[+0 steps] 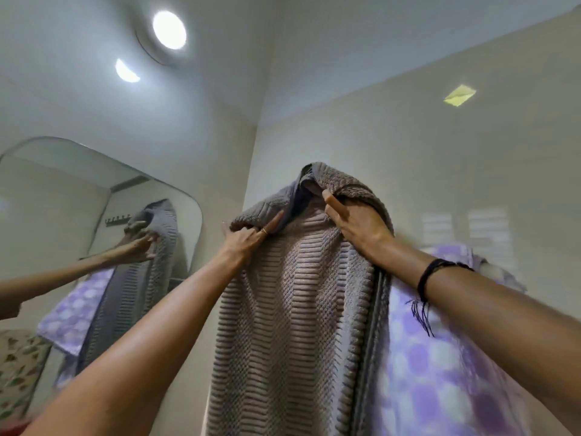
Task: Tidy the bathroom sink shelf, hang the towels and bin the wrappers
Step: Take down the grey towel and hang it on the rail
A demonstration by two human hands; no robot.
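A grey ribbed towel [295, 309] hangs down the tiled wall in the middle of the head view, its top bunched high up where a hook would be; the hook itself is hidden. My left hand [248, 236] pinches the towel's upper left edge. My right hand [355, 218] grips the bunched top on the right side. A purple and white patterned towel [440, 366] hangs just right of the grey one, partly behind my right forearm.
A rounded mirror [78, 196] on the left wall reflects my arms, both towels and a row of hooks. The wall corner [251, 171] runs just left of the grey towel. A round ceiling light [169, 29] glows overhead.
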